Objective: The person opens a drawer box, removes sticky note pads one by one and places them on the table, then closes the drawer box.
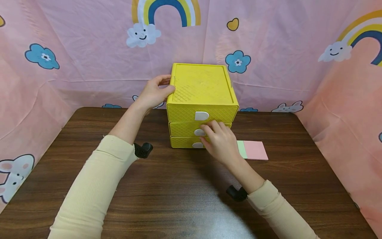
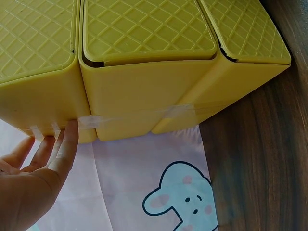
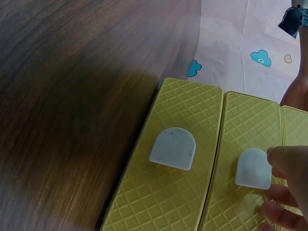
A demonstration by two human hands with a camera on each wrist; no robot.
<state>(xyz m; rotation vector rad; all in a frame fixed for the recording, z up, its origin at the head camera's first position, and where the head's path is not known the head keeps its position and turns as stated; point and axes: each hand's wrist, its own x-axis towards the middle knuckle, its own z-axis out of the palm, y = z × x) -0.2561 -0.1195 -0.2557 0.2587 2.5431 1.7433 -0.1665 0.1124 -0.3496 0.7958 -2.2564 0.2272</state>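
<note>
Yellow plastic in the head view: a boxy three-tier drawer unit [image 1: 203, 83] with diamond-patterned fronts, at the far middle of the dark brown wooden table [image 1: 179, 196], between the two hands. At its left top edge, the bare left hand [image 1: 155, 93], unclenched, thumb at the rim. At its front, the bare right hand [image 1: 220, 141], fingers bent beside the white half-round handle [image 1: 199, 132] of the middle drawer [image 1: 182, 130]. Farther right, a flat pink and green paper pad [image 1: 255, 150], partly behind that hand.

In the left wrist view: left fingers fairly straight, tips against the unit's smooth side wall [image 2: 134, 91], near a strip of clear tape [image 2: 90, 121].

In the right wrist view: thumb at the same handle's edge, other fingers close by; cannot tell whether pinching or merely touching.
</note>
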